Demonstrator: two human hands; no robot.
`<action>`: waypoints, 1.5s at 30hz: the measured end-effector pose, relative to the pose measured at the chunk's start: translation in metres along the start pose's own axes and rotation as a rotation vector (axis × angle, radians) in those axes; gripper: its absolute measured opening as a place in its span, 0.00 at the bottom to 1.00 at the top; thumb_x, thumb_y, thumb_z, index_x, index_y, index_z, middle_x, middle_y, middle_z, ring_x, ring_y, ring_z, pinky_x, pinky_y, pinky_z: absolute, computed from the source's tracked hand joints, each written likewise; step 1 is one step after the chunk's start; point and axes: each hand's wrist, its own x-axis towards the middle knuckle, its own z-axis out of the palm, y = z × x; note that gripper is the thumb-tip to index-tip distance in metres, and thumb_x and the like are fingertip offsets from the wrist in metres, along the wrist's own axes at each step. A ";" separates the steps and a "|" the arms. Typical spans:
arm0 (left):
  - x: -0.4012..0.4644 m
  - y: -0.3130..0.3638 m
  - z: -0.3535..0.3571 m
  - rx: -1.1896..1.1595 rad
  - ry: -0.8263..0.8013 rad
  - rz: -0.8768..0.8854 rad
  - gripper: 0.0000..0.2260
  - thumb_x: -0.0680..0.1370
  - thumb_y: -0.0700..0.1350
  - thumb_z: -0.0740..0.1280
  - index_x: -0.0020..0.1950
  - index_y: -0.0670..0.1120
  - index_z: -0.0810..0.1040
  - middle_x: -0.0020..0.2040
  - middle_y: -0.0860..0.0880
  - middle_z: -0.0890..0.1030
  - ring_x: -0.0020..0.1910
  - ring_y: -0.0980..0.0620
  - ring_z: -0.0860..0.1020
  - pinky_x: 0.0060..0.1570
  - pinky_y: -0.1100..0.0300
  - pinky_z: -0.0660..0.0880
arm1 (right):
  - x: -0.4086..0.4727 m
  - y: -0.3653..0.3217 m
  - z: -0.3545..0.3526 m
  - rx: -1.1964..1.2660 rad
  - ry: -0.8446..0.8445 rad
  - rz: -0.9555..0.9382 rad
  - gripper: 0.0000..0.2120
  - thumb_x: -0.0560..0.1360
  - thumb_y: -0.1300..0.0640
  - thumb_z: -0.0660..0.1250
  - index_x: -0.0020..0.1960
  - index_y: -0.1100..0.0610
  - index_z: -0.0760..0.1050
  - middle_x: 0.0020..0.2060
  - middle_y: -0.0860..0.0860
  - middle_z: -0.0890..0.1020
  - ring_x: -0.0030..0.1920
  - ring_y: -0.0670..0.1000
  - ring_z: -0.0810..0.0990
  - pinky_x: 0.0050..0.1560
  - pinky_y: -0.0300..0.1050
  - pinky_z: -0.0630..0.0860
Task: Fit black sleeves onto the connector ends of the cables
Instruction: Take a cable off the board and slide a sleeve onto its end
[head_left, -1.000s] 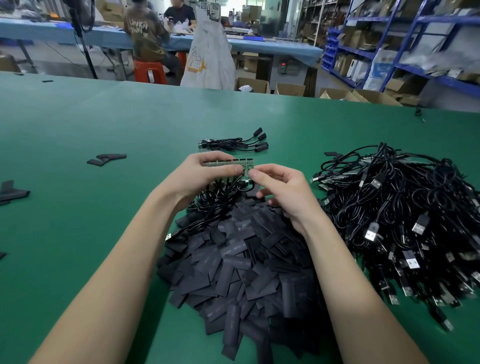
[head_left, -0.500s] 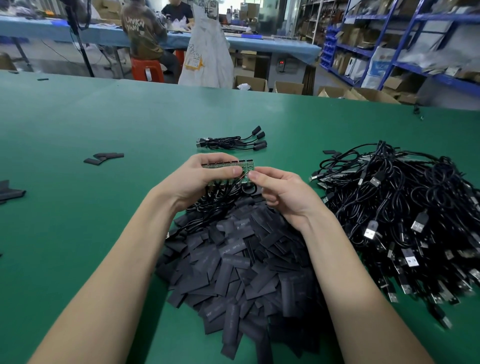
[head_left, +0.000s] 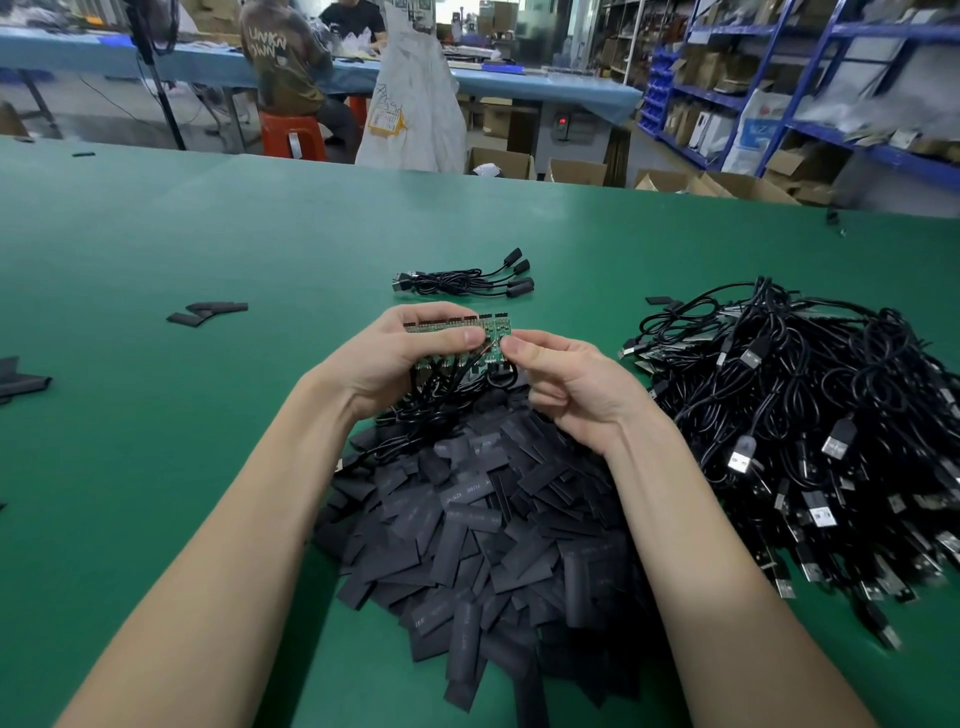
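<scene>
At frame centre, a row of small green boards (head_left: 457, 332) on cables is gripped by the left hand (head_left: 395, 358) and pinched at its right end by the right hand (head_left: 566, 384), above the heap of black sleeves (head_left: 483, 525).

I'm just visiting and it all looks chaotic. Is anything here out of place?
Mostly no. A few black sleeves lie scattered on the green table, far left of the main sleeve pile. Nothing looks damaged.
</scene>
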 end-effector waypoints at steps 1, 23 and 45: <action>0.000 0.000 0.001 -0.024 -0.013 0.006 0.07 0.67 0.39 0.76 0.43 0.47 0.86 0.43 0.47 0.87 0.38 0.54 0.84 0.42 0.64 0.80 | 0.000 0.000 0.000 0.026 -0.010 0.005 0.02 0.64 0.60 0.77 0.37 0.55 0.87 0.28 0.44 0.78 0.21 0.41 0.61 0.20 0.32 0.58; 0.002 0.018 0.016 0.464 0.016 0.157 0.11 0.78 0.50 0.73 0.57 0.48 0.81 0.54 0.50 0.86 0.54 0.53 0.84 0.54 0.59 0.78 | -0.015 -0.034 0.014 0.143 0.205 -0.266 0.07 0.79 0.59 0.70 0.56 0.55 0.76 0.43 0.49 0.80 0.32 0.45 0.79 0.32 0.35 0.77; 0.001 0.041 0.016 0.703 0.430 0.557 0.03 0.79 0.45 0.72 0.51 0.50 0.84 0.40 0.57 0.82 0.39 0.56 0.75 0.39 0.65 0.72 | 0.006 0.009 -0.021 -1.112 0.175 -0.253 0.09 0.77 0.56 0.70 0.52 0.43 0.84 0.45 0.35 0.84 0.41 0.48 0.81 0.43 0.33 0.75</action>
